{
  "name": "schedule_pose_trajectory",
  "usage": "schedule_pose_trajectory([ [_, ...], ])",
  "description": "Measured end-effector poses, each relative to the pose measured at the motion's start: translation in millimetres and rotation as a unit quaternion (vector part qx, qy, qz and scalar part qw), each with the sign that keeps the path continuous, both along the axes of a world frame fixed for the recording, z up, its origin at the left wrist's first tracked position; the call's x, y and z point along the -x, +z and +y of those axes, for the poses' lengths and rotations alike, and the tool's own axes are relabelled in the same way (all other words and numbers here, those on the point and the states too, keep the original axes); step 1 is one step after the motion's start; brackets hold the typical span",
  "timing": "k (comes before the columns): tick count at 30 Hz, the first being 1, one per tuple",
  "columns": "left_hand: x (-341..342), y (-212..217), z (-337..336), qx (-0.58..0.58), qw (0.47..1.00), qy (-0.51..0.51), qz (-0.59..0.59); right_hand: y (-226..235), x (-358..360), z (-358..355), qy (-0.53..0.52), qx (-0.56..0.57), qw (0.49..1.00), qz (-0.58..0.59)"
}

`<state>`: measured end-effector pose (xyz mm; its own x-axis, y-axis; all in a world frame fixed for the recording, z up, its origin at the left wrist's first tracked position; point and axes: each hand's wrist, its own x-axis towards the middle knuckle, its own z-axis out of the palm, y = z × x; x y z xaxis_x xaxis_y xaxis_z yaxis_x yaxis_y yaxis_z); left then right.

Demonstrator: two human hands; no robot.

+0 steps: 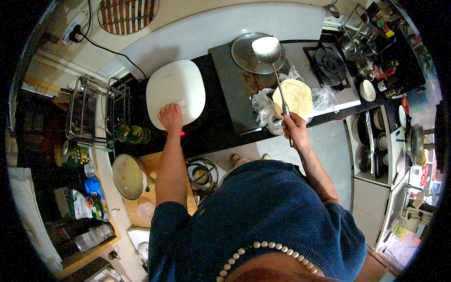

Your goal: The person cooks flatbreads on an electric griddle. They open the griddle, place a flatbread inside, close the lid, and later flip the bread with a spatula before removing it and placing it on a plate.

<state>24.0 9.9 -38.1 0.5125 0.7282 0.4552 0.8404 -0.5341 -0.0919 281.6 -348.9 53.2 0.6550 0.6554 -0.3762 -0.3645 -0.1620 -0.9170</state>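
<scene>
Seen from above the dark tabletop (211,131), you stand with both bare arms stretched forward, one tool in play and two hands at work. Your left hand (170,117) lies knuckles up, fingers curled down, on the near edge of the single white rounded appliance lid (174,91), the forearm running straight back from it to your blue sleeve. To the right of that lid, your right hand (294,126) is wrapped tight round the handle end of one long metal spatula (272,61), elbow bent out, with the wrist cocked so the shaft slants away from you. The spatula's broad blade hovers over one round metal lid (256,54) lying on the grey stove top, well right of the white lid. Just beside your right hand sits one pale round flatbread (296,96) in crinkled clear plastic (263,110). Farther right of the white lid are one gas burner (331,63) and one small white bowl (367,90). Nearer you, left of your left forearm, one glass-lidded pot (128,176) rests on a wooden board (141,207).
</scene>
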Motion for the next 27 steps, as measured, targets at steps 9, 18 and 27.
schedule_pose_trajectory([
  [9,1.0,0.5,0.6,0.013,1.000,-0.005,-0.009,-4.8,-0.3,-1.6,0.002,-0.001,1.000,-0.002],
  [18,-1.4,4.0,-3.2,-0.002,0.999,-0.016,-0.038,-6.9,0.7,-2.4,0.005,0.001,0.999,-0.032],
  [27,0.9,-0.7,1.0,-0.005,0.999,-0.021,-0.038,-4.7,0.6,-1.1,0.005,0.010,1.000,-0.026],
])
